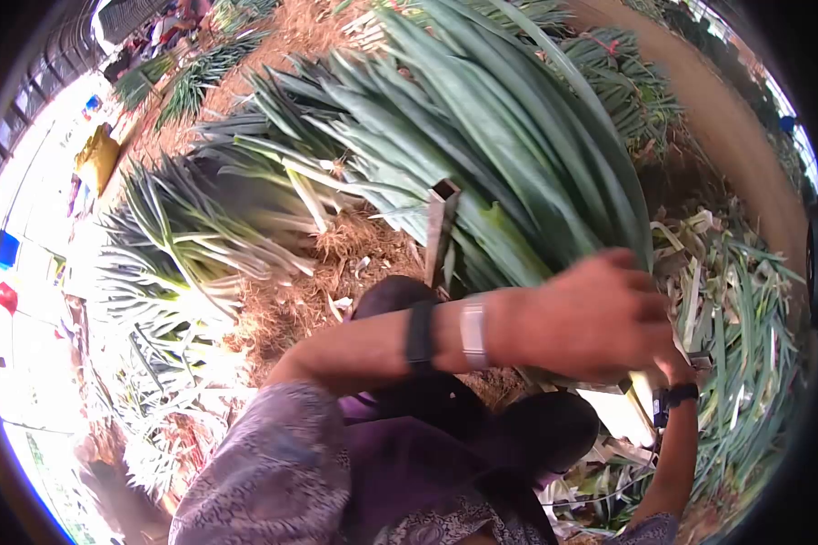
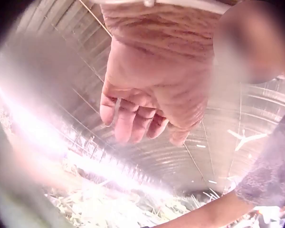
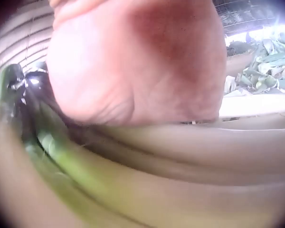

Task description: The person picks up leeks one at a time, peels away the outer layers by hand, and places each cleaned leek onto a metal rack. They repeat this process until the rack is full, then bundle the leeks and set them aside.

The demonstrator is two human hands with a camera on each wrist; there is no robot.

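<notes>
A large bunch of leeks [image 1: 509,154] lies across the middle of the head view, its long green leaves pointing away from the person. My left hand [image 1: 600,313] reaches over the near part of this bunch, blurred. In the left wrist view the left hand [image 2: 156,85] shows its palm, with loosely bent fingers and nothing in them. Partly behind it, my right hand [image 1: 674,366] is at the pale stalk end. The right wrist view has the heel of the right hand [image 3: 137,66] against thick leek stalks [image 3: 204,161]; its fingers are hidden there.
An upright square metal post [image 1: 441,227] stands at the bunch's left side. More leeks with roots [image 1: 200,236] lie on the left. Loose trimmed leaves [image 1: 745,336] are heaped on the right. A yellow sack [image 1: 97,159] sits at the far left.
</notes>
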